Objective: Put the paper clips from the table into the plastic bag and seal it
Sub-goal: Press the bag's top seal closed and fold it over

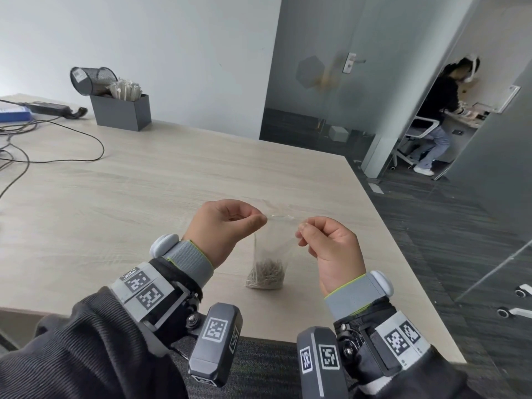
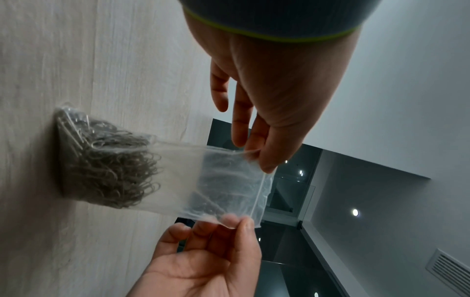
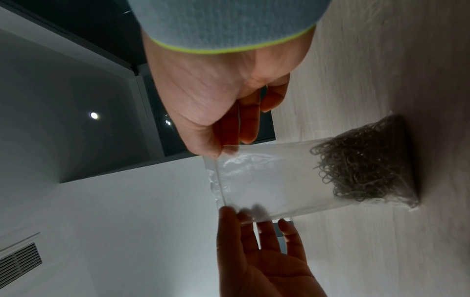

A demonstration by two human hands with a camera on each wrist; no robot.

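Observation:
A small clear zip bag point(image 1: 272, 249) stands upright on the wooden table point(image 1: 115, 182), its bottom resting on the surface. A heap of silver paper clips point(image 1: 266, 273) fills its lower part. My left hand point(image 1: 262, 219) pinches the left end of the bag's top strip, and my right hand point(image 1: 301, 227) pinches the right end. The strip is stretched between them. In the left wrist view the bag point(image 2: 223, 180) hangs from my left hand point(image 2: 257, 155), with the clips point(image 2: 109, 164) against the table. The right wrist view shows my right hand point(image 3: 221, 149) on the bag point(image 3: 267, 180).
A grey box point(image 1: 121, 112) with a tipped mesh pen cup point(image 1: 92, 80) stands at the far left. Black cables point(image 1: 57, 145) trail over the left of the table. The table's right edge point(image 1: 403, 254) drops to dark carpet. Another person point(image 1: 437, 116) sits beyond the glass door.

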